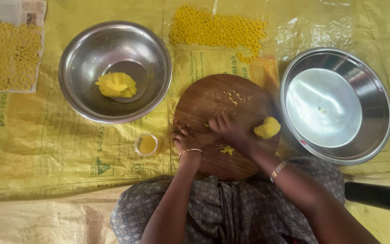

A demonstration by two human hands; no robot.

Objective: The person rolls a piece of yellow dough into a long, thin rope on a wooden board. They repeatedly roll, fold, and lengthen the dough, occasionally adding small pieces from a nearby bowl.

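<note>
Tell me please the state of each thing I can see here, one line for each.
Left hand: open, flat on the board.
Right hand: pressing on the board, fingers bent.
Round wooden board: flat, dough crumbs on it.
Dough lump: loose at the board's right edge.
Left steel bowl: upright, holds yellow dough.
Right steel bowl: upright, nearly empty.
Small cup: holds yellow liquid.
Dough rings: laid out on the sheet.

My hands rest on a round wooden board (222,113), matt brown with a visible grain. The two bowls (113,40) (375,90) are polished metal, shiny and smooth. The yellow dough lump (267,128) looks soft and dull. The woven plastic sheet (46,135) underneath is creased, with a slight sheen.
</note>
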